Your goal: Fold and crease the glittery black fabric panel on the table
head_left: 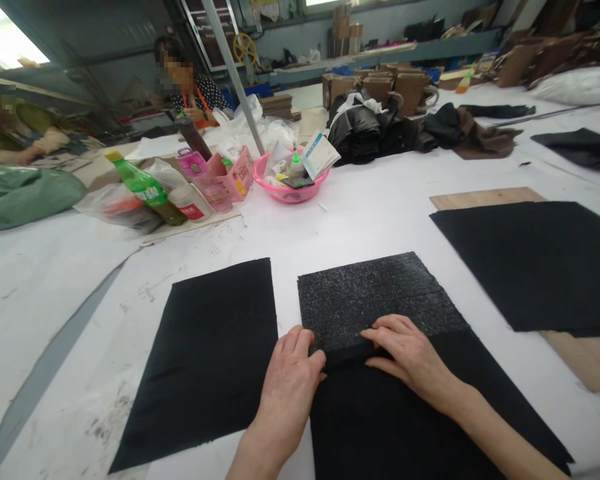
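A black sheet (395, 413) lies in front of me, with a speckled, shiny black section (370, 293) at its far end. Across the border between the two runs a raised, folded edge. My left hand (294, 373) has its fingers curled on the left end of this edge. With thumb and fingers, my right hand (405, 353) pinches the same edge farther right. Another black sheet (205, 360) lies flat to the left. More black sheets (540, 267) rest on a wooden board (485, 198) at the right.
Beyond the sheets stand a pink basin (290, 193) of small items, a green bottle (145, 190) and a pink box (237, 175). Dark material (360, 130) is heaped farther back. Two people sit across the white table (370, 207), at the left.
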`<move>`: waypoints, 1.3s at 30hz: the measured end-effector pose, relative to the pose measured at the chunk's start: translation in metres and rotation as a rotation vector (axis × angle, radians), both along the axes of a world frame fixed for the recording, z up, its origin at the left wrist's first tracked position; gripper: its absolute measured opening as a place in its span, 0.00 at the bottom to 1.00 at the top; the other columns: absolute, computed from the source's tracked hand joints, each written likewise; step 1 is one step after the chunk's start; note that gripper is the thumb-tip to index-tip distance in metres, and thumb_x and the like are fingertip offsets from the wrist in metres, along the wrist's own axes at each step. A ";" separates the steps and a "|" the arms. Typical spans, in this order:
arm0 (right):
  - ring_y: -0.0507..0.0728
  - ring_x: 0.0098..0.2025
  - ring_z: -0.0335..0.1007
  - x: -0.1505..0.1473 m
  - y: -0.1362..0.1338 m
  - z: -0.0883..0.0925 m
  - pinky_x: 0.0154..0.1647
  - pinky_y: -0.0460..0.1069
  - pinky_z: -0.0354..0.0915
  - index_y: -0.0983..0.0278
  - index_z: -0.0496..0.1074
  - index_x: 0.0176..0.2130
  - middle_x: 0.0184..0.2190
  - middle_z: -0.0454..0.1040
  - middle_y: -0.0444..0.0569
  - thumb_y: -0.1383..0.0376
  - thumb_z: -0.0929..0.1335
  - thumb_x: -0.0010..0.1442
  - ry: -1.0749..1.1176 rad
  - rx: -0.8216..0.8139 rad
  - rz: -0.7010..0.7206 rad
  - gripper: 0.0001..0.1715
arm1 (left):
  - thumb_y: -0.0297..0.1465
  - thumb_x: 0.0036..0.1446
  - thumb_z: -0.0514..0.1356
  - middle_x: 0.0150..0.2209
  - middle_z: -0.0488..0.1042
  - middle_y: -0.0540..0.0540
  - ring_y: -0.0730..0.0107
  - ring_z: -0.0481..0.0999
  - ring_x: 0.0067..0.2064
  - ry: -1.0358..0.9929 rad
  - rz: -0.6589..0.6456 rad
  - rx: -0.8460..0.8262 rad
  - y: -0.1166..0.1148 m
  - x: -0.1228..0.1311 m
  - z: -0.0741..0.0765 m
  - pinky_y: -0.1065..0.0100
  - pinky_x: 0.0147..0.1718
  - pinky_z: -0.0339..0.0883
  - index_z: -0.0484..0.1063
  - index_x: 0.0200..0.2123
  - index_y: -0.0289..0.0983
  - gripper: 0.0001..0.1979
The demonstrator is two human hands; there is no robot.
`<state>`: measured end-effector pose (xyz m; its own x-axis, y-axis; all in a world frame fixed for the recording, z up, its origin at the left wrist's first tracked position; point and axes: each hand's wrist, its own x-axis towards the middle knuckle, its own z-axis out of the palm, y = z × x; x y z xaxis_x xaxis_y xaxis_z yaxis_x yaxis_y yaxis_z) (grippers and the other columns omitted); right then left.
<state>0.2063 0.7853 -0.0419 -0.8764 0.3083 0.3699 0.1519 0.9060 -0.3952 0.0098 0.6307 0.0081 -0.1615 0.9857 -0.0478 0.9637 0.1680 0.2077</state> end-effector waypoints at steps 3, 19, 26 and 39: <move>0.61 0.47 0.68 0.051 0.037 -0.009 0.49 0.56 0.64 0.62 0.68 0.52 0.40 0.72 0.51 0.55 0.67 0.68 -0.028 0.112 -0.139 0.18 | 0.23 0.50 0.68 0.44 0.67 0.47 0.58 0.66 0.51 -0.062 0.030 -0.003 -0.002 -0.005 -0.004 0.56 0.47 0.65 0.71 0.29 0.38 0.08; 0.59 0.47 0.68 0.030 0.008 0.015 0.46 0.54 0.67 0.60 0.69 0.50 0.44 0.73 0.49 0.60 0.64 0.70 0.016 -0.010 -0.165 0.11 | 0.24 0.50 0.68 0.45 0.67 0.46 0.58 0.66 0.50 -0.089 0.011 -0.002 -0.002 -0.012 -0.005 0.58 0.44 0.66 0.71 0.29 0.39 0.08; 0.58 0.39 0.65 -0.041 -0.037 0.002 0.39 0.53 0.59 0.61 0.70 0.47 0.38 0.72 0.46 0.71 0.70 0.63 -0.038 -0.065 0.046 0.13 | 0.28 0.49 0.71 0.44 0.66 0.47 0.58 0.65 0.49 -0.062 -0.007 0.005 -0.004 -0.015 -0.012 0.57 0.45 0.66 0.72 0.31 0.39 0.10; 0.56 0.38 0.62 -0.036 -0.033 -0.011 0.38 0.52 0.56 0.61 0.72 0.47 0.36 0.70 0.47 0.67 0.63 0.71 0.014 -0.113 0.061 0.08 | 0.29 0.51 0.69 0.39 0.68 0.47 0.61 0.67 0.42 -0.156 0.067 0.147 -0.016 -0.018 -0.019 0.59 0.40 0.67 0.70 0.35 0.38 0.11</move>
